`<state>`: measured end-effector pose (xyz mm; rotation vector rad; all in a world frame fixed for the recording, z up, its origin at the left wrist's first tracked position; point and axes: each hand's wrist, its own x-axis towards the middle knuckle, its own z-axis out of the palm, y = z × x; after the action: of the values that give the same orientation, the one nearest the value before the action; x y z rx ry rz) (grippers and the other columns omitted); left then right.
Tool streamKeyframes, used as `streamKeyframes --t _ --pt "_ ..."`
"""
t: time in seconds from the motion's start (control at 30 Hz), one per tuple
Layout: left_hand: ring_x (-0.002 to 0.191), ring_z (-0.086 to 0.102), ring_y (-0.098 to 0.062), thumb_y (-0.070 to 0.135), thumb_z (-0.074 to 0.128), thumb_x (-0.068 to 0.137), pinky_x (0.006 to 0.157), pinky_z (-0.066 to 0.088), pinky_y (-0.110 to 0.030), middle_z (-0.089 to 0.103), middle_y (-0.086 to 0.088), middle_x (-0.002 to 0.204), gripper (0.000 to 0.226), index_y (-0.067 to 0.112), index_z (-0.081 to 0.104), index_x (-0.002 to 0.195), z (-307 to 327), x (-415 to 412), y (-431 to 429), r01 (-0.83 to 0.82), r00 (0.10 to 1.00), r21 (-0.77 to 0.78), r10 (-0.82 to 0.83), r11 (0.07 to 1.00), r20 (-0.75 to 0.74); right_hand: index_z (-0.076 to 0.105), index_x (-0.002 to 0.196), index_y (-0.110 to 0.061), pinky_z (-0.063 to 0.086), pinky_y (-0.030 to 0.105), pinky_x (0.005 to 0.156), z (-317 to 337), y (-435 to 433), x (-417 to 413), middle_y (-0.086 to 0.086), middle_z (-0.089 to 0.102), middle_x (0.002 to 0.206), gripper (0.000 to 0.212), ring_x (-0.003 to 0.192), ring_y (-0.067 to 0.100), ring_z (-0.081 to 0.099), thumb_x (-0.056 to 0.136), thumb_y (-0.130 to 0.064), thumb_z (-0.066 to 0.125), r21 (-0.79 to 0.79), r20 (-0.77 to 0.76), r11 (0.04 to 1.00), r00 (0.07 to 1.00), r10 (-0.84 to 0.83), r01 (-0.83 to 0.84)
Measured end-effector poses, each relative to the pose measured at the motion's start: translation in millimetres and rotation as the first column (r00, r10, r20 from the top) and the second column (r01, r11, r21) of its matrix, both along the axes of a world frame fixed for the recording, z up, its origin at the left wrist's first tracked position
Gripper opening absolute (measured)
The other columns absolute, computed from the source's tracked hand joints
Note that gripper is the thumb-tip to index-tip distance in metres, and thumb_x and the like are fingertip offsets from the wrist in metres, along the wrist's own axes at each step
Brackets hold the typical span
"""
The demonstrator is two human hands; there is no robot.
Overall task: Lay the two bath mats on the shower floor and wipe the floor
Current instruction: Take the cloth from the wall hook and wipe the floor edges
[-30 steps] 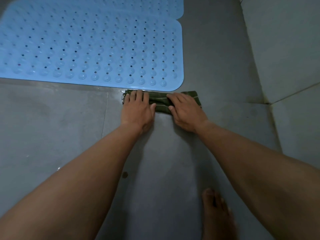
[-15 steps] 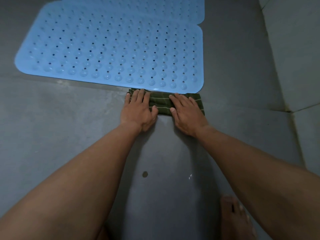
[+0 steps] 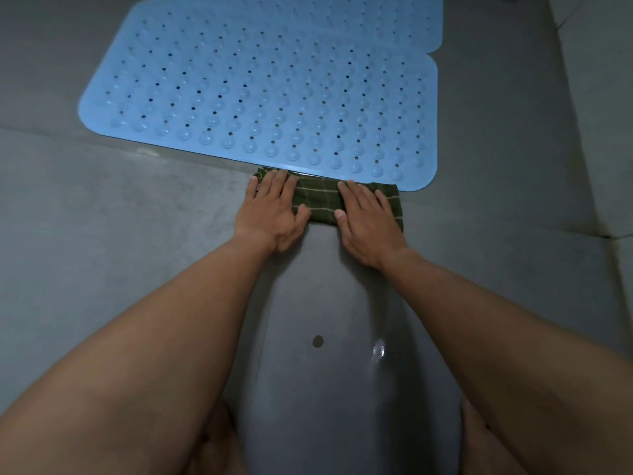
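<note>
The green cloth (image 3: 320, 202), folded into a narrow strip with pale checked lines, lies flat on the grey shower floor (image 3: 102, 234) under both our palms. Our left hand (image 3: 272, 209) presses down on its left end, fingers spread and flat, fingertips reaching the cloth's far edge. Our right hand (image 3: 368, 219) is spread flat over the right part, thumb resting on the middle of the strip. The two hands sit side by side with a band of cloth showing between them; neither is closed around anything, both simply press flat.

The cloth's far edge touches the near edge of the nearer blue bath mat (image 3: 260, 94), which lies flat on the floor with rows of bumps and small holes. The second blue mat (image 3: 342, 18) lies just beyond it, their edges meeting.

Closer to us, between our forearms, the floor shows a small round dark spot (image 3: 318, 341) and a wet glint (image 3: 377, 350) beside it.
</note>
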<state>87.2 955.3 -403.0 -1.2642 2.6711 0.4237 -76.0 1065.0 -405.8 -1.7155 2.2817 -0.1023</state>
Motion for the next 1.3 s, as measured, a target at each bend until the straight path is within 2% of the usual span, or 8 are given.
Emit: streamKeyframes --t 0.17,0.4,0.53,0.63,0.77,0.97,1.07,1.3 --pt "0.153 0.003 -0.021 0.047 0.025 0.1 0.123 -0.003 -0.045 0.009 -0.006 0.166 0.067 0.014 0.015 0.157 1.2 21.4 -14.8 -0.035 0.999 -0.017 0.035 0.999 0.003 0.018 0.158 -0.015 0.004 0.043 0.124 0.4 -17.4 20.2 0.006 0.02 0.164 0.057 0.151 0.019 0.014 0.106 -0.038 0.024 -0.009 0.029 1.0 0.999 0.026 -0.026" --pt "0.153 0.001 -0.019 0.047 0.024 0.1 0.123 -0.003 -0.046 0.008 -0.004 0.166 0.067 0.015 0.014 0.158 -0.8 59.1 -43.5 -0.094 0.996 -0.01 0.094 0.996 0.01 0.027 0.153 -0.017 0.006 0.041 0.124 -3.9 -50.5 57.5 0.007 0.024 0.163 0.053 0.151 0.018 0.017 0.105 -0.04 0.026 -0.053 0.081 0.998 0.996 0.04 -0.035" --pt "0.153 0.0 -0.018 0.046 0.024 0.1 0.122 -0.004 -0.051 0.008 -0.003 0.166 0.065 0.015 0.015 0.157 -3.1 76.2 -58.1 -0.137 0.991 -0.001 0.137 0.991 0.001 0.028 0.154 -0.019 0.008 0.04 0.123 -3.7 -66.0 72.2 0.006 0.024 0.163 0.055 0.15 0.019 0.018 0.105 -0.043 0.028 -0.046 0.097 0.996 0.992 0.077 -0.073" --pt "0.153 -0.002 -0.016 0.045 0.019 0.102 0.121 -0.004 -0.057 0.008 0.0 0.166 0.061 0.017 0.016 0.157 -0.4 87.0 -69.3 -0.185 0.983 0.022 0.185 0.982 -0.009 0.034 0.153 -0.022 0.017 0.04 0.12 5.4 -80.0 74.1 0.006 0.031 0.161 0.052 0.147 0.02 0.027 0.105 -0.042 0.031 -0.036 0.135 0.994 0.985 0.111 -0.107" --pt "0.153 -0.004 -0.014 0.055 0.015 0.102 0.119 -0.004 -0.061 0.006 0.002 0.166 0.065 0.02 0.017 0.157 -1.4 105.3 -84.5 -0.163 0.987 0.009 0.163 0.987 -0.002 0.037 0.151 -0.02 0.028 0.041 0.116 13.4 -94.8 79.9 0.009 0.037 0.157 0.051 0.142 0.026 0.036 0.104 -0.04 0.037 -0.008 0.063 0.977 0.975 0.213 -0.213" --pt "0.153 -0.002 -0.012 0.059 0.012 0.1 0.116 -0.005 -0.067 0.007 0.005 0.166 0.068 0.023 0.015 0.158 -6.7 141.8 -112.9 -0.163 0.986 -0.068 0.165 0.984 0.028 0.04 0.149 -0.008 0.02 0.039 0.12 4.1 -117.1 111.2 0.011 0.038 0.157 0.054 0.145 0.025 0.033 0.104 -0.037 0.038 -0.079 0.006 0.936 0.939 0.343 -0.342" --pt "0.152 -0.001 -0.01 0.06 0.012 0.099 0.114 -0.004 -0.07 0.01 0.007 0.166 0.067 0.027 0.018 0.156 -10.0 156.9 -123.0 -0.172 0.985 -0.091 0.174 0.981 0.015 0.038 0.15 -0.011 0.018 0.039 0.122 -2.0 -130.2 121.8 0.011 0.035 0.158 0.054 0.145 0.025 0.032 0.104 -0.037 0.039 -0.096 0.096 0.939 0.936 0.34 -0.331" --pt "0.152 0.007 -0.012 0.06 0.015 0.099 0.114 -0.001 -0.071 0.018 0.005 0.163 0.063 0.029 0.023 0.154 -12.9 184.2 -144.6 -0.203 0.979 -0.141 0.201 0.969 -0.025 0.03 0.155 -0.018 0.015 0.038 0.121 -5.5 -156.0 146.3 0.009 0.03 0.161 0.054 0.148 0.023 0.027 0.105 -0.04 0.032 -0.11 0.061 0.923 0.924 0.377 -0.369"
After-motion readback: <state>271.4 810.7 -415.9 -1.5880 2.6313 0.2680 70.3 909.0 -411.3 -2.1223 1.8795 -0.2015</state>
